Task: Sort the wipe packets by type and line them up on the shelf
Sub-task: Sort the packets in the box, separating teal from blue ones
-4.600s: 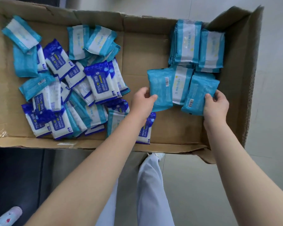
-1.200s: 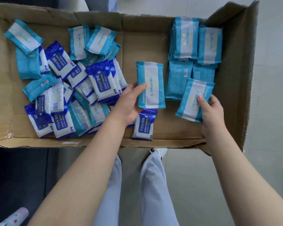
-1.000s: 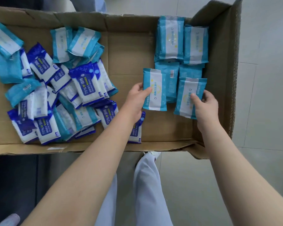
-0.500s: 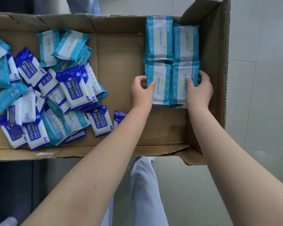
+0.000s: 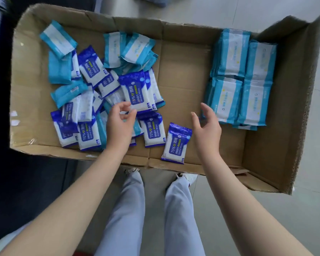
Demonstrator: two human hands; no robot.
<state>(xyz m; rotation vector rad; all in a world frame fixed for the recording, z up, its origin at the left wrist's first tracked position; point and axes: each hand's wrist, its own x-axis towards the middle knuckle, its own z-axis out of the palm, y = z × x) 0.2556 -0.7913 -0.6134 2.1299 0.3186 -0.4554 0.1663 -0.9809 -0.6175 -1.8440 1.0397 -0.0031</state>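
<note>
Both hands have left the squared teal packets point(image 5: 240, 89); left hand point(image 5: 118, 124) and right hand point(image 5: 207, 126), empty and loose-fingered, turn toward the unsorted pile point(image 5: 103, 89).

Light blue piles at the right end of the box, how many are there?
4, set two by two: far-left pile, far-right pile, near-left pile, near-right pile. Packets underneath are mostly hidden.

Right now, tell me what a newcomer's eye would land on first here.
The jumbled heap of dark-blue and teal wipe packets filling the left half of the cardboard box, against the neat teal stacks squared up at its right end. Then one dark-blue packet lying alone near the front edge, between the empty left hand and right hand.
</note>
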